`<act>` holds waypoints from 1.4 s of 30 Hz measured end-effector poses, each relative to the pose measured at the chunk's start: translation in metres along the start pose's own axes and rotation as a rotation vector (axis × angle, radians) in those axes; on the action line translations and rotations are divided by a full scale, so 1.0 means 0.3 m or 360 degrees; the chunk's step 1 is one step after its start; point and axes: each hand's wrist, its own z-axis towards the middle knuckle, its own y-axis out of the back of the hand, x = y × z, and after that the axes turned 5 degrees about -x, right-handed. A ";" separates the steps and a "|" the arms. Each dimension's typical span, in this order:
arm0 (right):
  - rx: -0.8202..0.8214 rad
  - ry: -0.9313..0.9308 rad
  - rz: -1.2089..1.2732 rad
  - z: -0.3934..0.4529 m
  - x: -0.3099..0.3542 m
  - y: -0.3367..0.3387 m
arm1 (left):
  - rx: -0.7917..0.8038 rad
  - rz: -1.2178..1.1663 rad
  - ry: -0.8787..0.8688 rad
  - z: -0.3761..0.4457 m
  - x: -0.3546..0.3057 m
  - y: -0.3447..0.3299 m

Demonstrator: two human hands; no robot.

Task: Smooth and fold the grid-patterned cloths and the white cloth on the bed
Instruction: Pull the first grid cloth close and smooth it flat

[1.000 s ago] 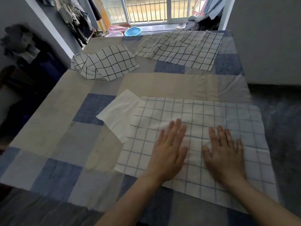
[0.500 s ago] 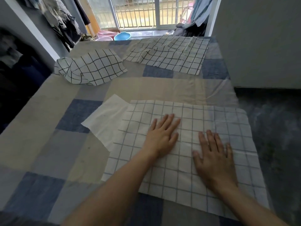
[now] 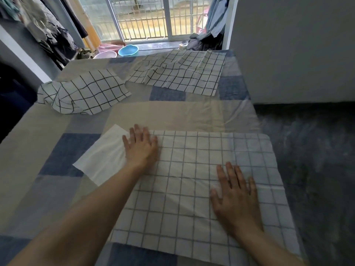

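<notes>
A pale grid-patterned cloth (image 3: 194, 181) lies spread flat on the near part of the bed. My left hand (image 3: 141, 148) presses flat on its far left corner, fingers apart, where it overlaps a white cloth (image 3: 101, 160) that sticks out to the left. My right hand (image 3: 235, 196) lies flat on the cloth's right half, fingers apart. A crumpled bold-grid cloth (image 3: 82, 93) sits at the far left. A third, wrinkled grid cloth (image 3: 180, 72) lies at the far end.
The bed (image 3: 165, 116) has a blue and beige patchwork cover. Its right edge drops to a dark floor (image 3: 311, 160). A grey wall (image 3: 292, 47) stands at the right. Clothes (image 3: 48, 33) hang at the left. Basins (image 3: 127, 50) sit by the balcony door.
My left hand has slid up and left across the near grid cloth to its far left corner. My right hand has stayed flat on the right half.
</notes>
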 end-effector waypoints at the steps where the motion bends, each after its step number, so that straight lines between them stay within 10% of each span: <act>1: -0.0001 -0.0006 -0.0016 -0.001 0.002 0.000 | -0.0108 -0.0084 -0.0120 -0.030 -0.080 0.003; 6: -0.0045 -0.0019 -0.0052 0.003 0.003 -0.010 | 0.0102 -0.0174 -0.1118 -0.307 -0.367 -0.072; 24: 0.0025 0.0219 0.0024 0.007 -0.138 0.005 | 0.0016 -0.0071 -0.0696 -0.153 -0.090 -0.102; 31: -0.0245 -0.0802 -0.0041 0.149 -0.428 0.149 | -0.0014 -0.0118 -0.0707 -0.157 -0.096 -0.103; 37: -0.0226 0.0252 0.0225 0.334 0.121 0.081 | -0.0021 -0.0145 -0.0677 -0.158 -0.097 -0.106; 42: -0.0076 0.0260 0.0170 0.298 0.243 -0.082 | -0.0025 -0.0131 -0.0684 -0.156 -0.098 -0.108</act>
